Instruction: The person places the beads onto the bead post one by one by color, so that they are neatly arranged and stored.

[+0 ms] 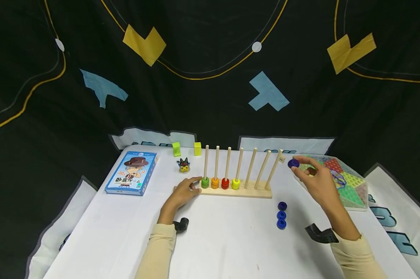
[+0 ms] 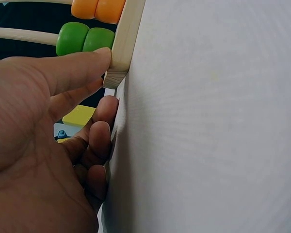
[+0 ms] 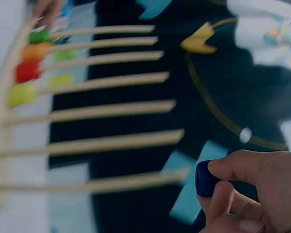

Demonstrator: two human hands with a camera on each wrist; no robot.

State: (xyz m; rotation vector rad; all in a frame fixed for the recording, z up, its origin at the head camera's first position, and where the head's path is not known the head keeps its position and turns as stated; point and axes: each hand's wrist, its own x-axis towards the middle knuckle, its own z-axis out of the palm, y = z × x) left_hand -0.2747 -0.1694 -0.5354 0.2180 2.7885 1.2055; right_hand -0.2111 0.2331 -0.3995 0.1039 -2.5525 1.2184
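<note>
A wooden peg rack stands on the white table. Its pegs on the left carry green, orange, red and yellow beads; its three rightmost pegs are bare. The left hand holds the left end of the rack's base, thumb at the front beside the green beads. Between thumb and fingers, the right hand pinches a dark blue bead, off the table and just right of the rightmost peg's tip. Three blue beads lie in a row below the rack's right end.
A blue game box lies at the left. Behind the rack's left end are a small figurine and two yellow-green blocks. A clear case with colourful compartments lies at the right, under the right hand. Black cloth hangs behind.
</note>
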